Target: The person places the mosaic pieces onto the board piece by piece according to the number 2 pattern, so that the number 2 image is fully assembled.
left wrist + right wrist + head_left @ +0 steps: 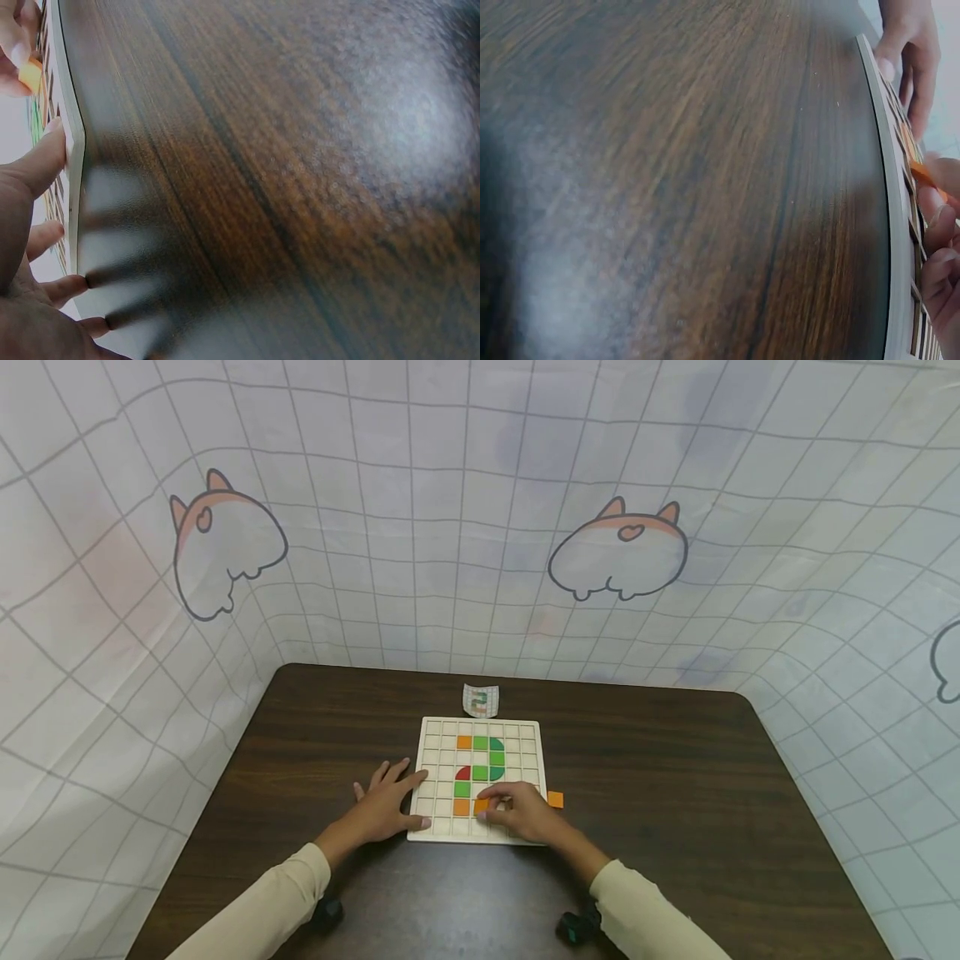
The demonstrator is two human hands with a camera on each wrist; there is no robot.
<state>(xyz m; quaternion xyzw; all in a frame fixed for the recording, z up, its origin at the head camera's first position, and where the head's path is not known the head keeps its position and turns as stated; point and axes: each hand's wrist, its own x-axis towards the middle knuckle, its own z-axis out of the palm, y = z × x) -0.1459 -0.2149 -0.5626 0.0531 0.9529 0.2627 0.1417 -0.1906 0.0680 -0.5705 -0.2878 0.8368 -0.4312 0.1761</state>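
Observation:
A pale grid board (440, 834) lies on the table, with several orange, green and red tiles set in its squares. My right hand (521, 812) pinches an orange square tile (481, 806) between thumb and fingers, over the lower rows beside another orange tile (461, 807). In the right wrist view that pinched tile (921, 172) is tilted against the board's grid. My left hand (384, 806) rests with spread fingers on the board's left edge. In the left wrist view its thumb touches the rim, and other fingertips reach the table.
One loose orange tile (555, 799) lies by the board's right edge. Behind the board is a small paper card (481, 701) with a coloured pattern. Dark objects (576, 928) sit near both forearms. A white gridded curtain (450, 527) surrounds the dark wooden table (645, 760).

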